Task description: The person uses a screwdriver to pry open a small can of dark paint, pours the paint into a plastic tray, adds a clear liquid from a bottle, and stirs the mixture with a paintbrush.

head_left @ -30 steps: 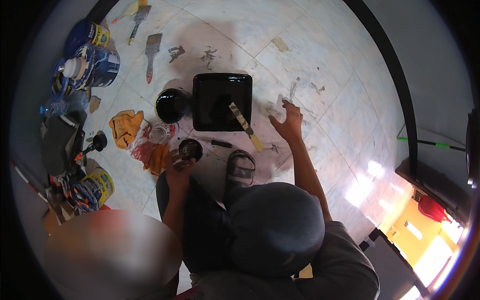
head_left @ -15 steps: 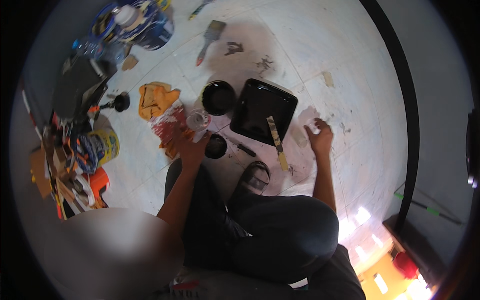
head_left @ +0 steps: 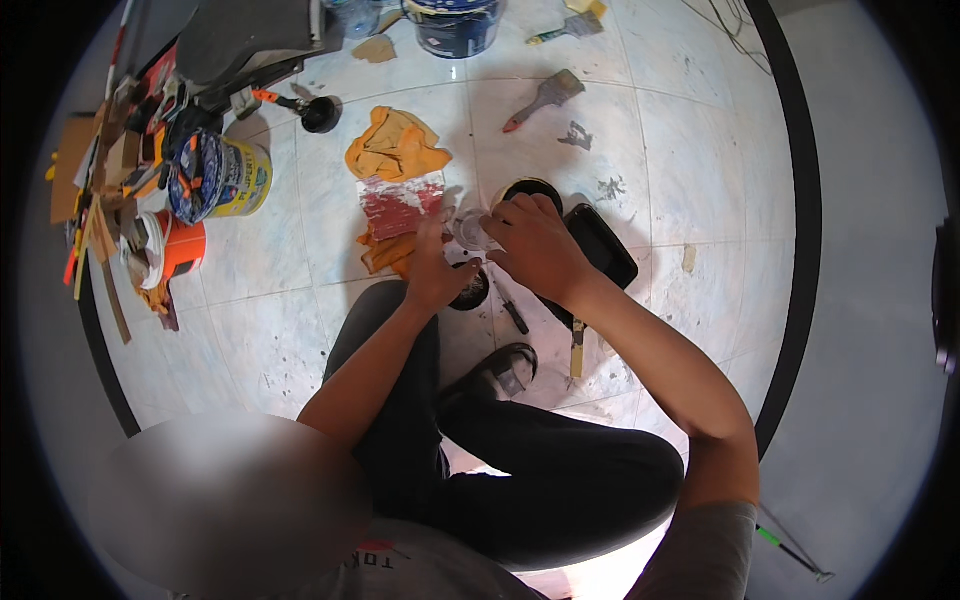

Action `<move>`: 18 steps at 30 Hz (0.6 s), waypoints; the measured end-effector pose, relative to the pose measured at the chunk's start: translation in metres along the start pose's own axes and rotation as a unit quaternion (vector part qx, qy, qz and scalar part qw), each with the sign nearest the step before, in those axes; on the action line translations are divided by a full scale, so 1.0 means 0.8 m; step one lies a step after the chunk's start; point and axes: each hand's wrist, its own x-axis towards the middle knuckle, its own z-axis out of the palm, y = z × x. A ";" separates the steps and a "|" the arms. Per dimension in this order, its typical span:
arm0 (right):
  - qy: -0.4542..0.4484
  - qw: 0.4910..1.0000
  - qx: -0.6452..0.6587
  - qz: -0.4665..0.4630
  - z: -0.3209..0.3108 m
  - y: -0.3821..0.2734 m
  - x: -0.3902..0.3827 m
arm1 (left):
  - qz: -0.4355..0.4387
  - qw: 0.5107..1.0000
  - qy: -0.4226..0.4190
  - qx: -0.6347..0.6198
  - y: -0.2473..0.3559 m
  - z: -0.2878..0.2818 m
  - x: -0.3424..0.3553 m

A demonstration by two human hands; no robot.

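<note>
My left hand (head_left: 437, 269) has its fingers apart beside a clear plastic cup (head_left: 469, 229), over a red-streaked sheet (head_left: 398, 204). My right hand (head_left: 535, 247) curls its fingers onto the cup's right side. Below the cup is a small dark container (head_left: 469, 293), partly covered by my left hand. A black paint tray (head_left: 600, 243) and a round dark container (head_left: 530, 187) are partly hidden behind my right hand and arm. A yellowish stir stick (head_left: 577, 356) and a dark-handled tool (head_left: 515, 317) lie near my sandal. An orange cloth (head_left: 395, 143) lies above the sheet.
Paintbrushes (head_left: 545, 101), a blue bucket (head_left: 450, 22) and a bottle (head_left: 352, 15) are toward the back. At left stand a yellow-labelled bucket (head_left: 243, 175), an orange bucket (head_left: 182, 247) and piled boards and tools (head_left: 118, 228). A dark band (head_left: 802, 200) edges the tiles at right.
The view has swung round. My right hand has moved left from beside the tray to the clear cup, and my left hand has moved up toward the cup.
</note>
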 end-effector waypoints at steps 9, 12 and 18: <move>0.003 0.998 -0.068 0.002 0.055 -0.001 0.026 | -0.144 0.979 -0.018 -0.146 0.003 -0.027 0.001; 0.041 0.998 -0.046 0.009 0.064 0.006 0.020 | -0.171 0.970 -0.017 -0.170 0.025 -0.019 0.013; 0.043 0.996 0.016 0.071 0.070 0.003 0.022 | -0.128 0.981 -0.007 -0.145 0.023 -0.014 0.020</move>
